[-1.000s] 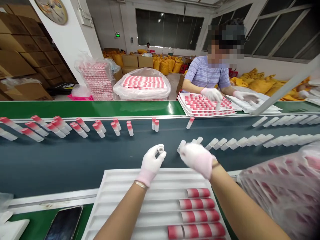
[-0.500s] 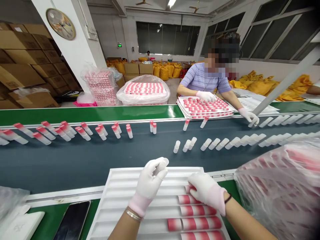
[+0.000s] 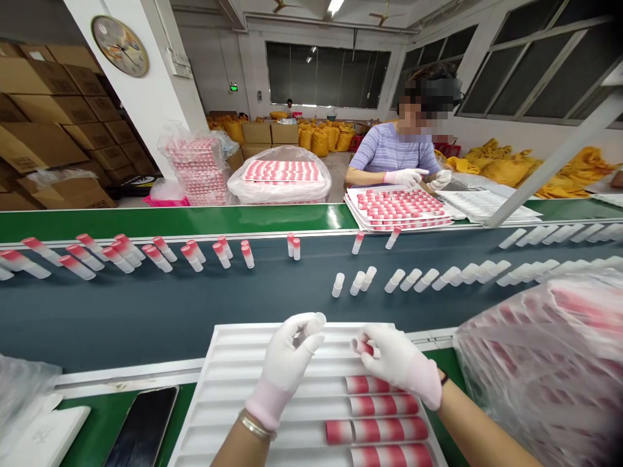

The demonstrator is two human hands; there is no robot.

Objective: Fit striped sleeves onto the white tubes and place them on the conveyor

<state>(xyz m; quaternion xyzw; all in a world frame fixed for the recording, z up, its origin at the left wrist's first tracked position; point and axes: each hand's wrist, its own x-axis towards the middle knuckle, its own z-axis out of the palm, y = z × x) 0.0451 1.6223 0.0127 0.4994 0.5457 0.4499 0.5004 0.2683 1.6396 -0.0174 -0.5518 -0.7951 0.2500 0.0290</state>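
My left hand, in a white glove, is closed around a small white tube above the tray's far half. Between the gloved fingers of my right hand is a red-and-white cap, held over the tray's right side; the fingers cover part of it. Below them lies the white grooved tray. Several red-and-white caps rest end to end in its nearer right grooves.
Beyond the tray runs a dark conveyor belt with upright white tubes and red-topped tubes. A co-worker sits across it by a filled tray stack. A phone lies left; plastic-wrapped trays stand right.
My right hand has lifted the cap from the tray and moved slightly up and left. Tubes on the belt have drifted left. The co-worker's hands have come together over the far trays.
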